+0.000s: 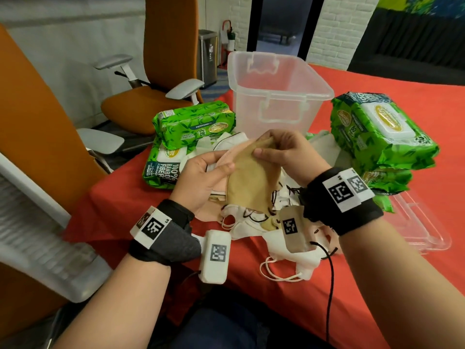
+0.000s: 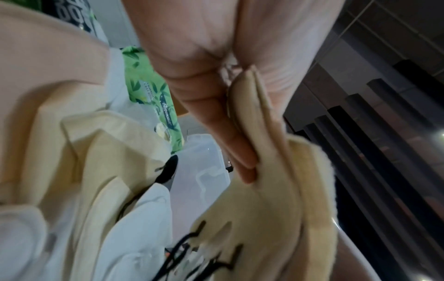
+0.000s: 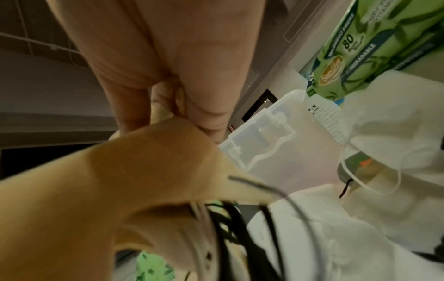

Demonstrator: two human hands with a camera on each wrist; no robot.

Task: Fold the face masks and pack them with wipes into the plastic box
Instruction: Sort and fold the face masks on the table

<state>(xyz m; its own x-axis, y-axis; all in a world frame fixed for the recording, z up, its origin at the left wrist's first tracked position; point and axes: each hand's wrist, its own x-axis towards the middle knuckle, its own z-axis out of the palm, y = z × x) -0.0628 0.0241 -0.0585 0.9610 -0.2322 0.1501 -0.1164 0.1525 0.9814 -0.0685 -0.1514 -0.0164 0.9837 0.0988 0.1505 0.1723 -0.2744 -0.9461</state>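
Both hands hold a tan face mask (image 1: 249,180) above a loose pile of white, cream and pink masks (image 1: 271,230) on the red tablecloth. My left hand (image 1: 208,177) pinches the mask's left edge with thumb on top. My right hand (image 1: 279,149) pinches its upper corner. The left wrist view shows my fingers (image 2: 228,133) clamped on the folded tan mask (image 2: 269,199). In the right wrist view the tan mask (image 3: 108,190) fills the lower left, black ear loops (image 3: 230,228) hanging from it. The clear plastic box (image 1: 274,91) stands open and empty behind the pile.
Green wipe packs (image 1: 191,139) are stacked left of the pile, and more green wipe packs (image 1: 380,137) stand at the right. The clear box lid (image 1: 420,227) lies flat at the right, near the table's front. Orange office chairs (image 1: 156,91) stand beyond the table's left edge (image 1: 83,215).
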